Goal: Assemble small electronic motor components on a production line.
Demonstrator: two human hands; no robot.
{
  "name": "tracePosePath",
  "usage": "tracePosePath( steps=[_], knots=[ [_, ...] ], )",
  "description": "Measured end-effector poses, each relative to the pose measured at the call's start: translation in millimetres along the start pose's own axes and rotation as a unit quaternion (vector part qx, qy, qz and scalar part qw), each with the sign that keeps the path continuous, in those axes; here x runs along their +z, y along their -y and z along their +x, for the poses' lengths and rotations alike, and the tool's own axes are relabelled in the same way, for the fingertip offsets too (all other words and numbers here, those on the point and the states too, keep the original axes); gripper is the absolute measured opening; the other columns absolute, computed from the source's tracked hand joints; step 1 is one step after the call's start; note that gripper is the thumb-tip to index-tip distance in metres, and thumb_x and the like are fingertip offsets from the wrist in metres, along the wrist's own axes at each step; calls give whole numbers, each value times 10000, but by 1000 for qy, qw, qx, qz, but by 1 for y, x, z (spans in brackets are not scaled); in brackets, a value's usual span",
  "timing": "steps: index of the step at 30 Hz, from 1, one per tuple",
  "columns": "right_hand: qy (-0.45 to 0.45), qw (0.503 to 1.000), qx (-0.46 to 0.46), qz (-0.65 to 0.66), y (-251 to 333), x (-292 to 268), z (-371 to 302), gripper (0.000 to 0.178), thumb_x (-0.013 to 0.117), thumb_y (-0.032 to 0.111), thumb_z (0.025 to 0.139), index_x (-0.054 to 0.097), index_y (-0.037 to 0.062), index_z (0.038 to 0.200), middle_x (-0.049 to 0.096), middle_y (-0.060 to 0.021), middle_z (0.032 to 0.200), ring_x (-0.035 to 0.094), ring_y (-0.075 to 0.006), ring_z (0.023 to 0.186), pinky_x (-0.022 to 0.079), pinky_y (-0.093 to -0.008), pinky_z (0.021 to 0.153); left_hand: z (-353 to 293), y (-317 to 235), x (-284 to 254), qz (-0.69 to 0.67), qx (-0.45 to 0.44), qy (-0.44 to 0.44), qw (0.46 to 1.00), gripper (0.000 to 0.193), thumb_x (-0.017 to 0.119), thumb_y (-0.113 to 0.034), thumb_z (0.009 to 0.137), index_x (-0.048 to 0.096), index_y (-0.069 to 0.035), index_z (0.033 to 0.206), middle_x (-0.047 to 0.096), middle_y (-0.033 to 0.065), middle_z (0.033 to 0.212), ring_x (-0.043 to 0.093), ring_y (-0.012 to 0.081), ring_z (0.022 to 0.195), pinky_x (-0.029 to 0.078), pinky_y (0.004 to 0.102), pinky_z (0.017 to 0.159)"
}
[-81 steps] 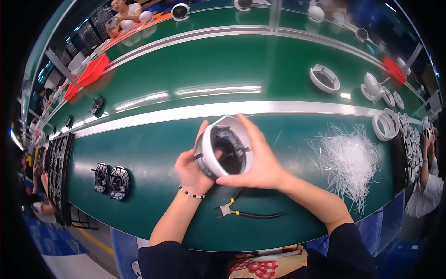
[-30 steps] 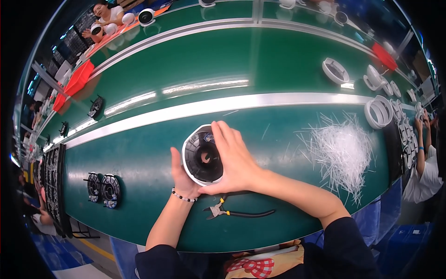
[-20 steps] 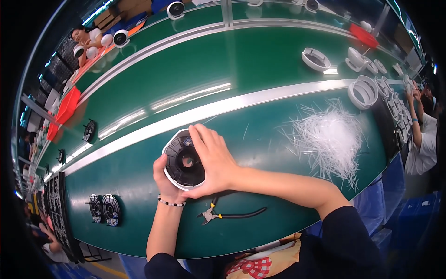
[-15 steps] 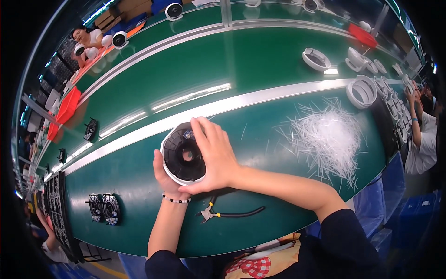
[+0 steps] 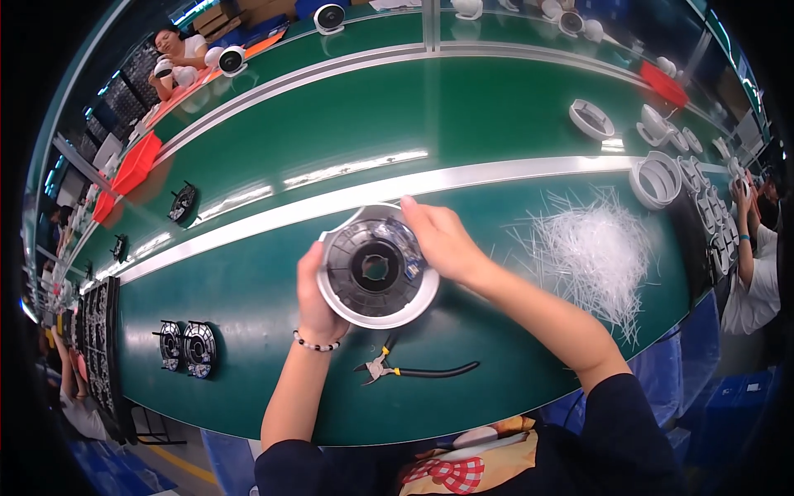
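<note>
I hold a white round housing (image 5: 420,299) above the bench, its open side facing up. Inside it sits a black ring-shaped part (image 5: 346,277) with a round hole in the middle and a small circuit board (image 5: 411,263) on its right side. My left hand (image 5: 318,298) grips the left rim, thumb up along the side. Around the upper right edge my right hand (image 5: 444,241) is closed, its fingertips partly hidden. Just below the housing, diagonal cutters (image 5: 382,369) with black handles lie on the green bench, one handle partly covered.
A heap of thin clear strips (image 5: 597,252) lies to the right. Stacked white rings (image 5: 656,180) stand beyond it. Two black round parts (image 5: 198,349) rest at the left. Across the metal strip runs a green conveyor (image 5: 347,124) carrying a white housing (image 5: 591,120). Co-workers sit at the far left and right.
The housing has shifted right in view and tilted, its inside facing me more fully. My right hand has moved from across its top to the right rim.
</note>
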State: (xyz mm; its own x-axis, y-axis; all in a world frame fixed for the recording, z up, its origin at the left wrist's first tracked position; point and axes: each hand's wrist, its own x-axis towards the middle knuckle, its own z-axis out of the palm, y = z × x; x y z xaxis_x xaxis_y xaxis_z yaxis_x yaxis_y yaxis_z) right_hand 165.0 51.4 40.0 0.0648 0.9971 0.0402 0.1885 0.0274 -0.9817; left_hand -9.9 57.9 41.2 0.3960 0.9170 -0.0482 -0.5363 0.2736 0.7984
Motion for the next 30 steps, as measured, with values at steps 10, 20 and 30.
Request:
tracePosePath(
  steps=[10, 20, 30],
  knots=[
    [-133, 972, -196, -10, -1, 9, -6, 380, 445, 243, 901, 501, -65, 685, 468, -142, 571, 393, -177, 492, 352, -327, 487, 7, 2, -18, 474, 208, -72, 853, 378, 325, -230, 929, 498, 57, 755, 498, 100, 616, 402, 128, 577, 353, 273, 534],
    [-143, 958, -111, -224, -46, -62, 4, 391, 474, 345, 860, 567, -4, 1009, 558, -177, 1025, 577, -289, 838, 448, -331, 771, 98, 29, -61, 410, 62, -63, 908, 437, 373, -349, 921, 518, 18, 1106, 562, 66, 1049, 524, 137, 939, 393, 270, 852],
    [-388, 725, 7, -569, -59, -336, -102, 363, 674, 211, 660, 575, 22, 955, 526, -173, 1055, 482, -323, 987, 392, -384, 859, 247, 15, -74, 352, -80, -218, 907, 464, 345, -553, 850, 571, -155, 926, 598, -20, 730, 563, 133, 617, 431, 265, 494]
  ],
)
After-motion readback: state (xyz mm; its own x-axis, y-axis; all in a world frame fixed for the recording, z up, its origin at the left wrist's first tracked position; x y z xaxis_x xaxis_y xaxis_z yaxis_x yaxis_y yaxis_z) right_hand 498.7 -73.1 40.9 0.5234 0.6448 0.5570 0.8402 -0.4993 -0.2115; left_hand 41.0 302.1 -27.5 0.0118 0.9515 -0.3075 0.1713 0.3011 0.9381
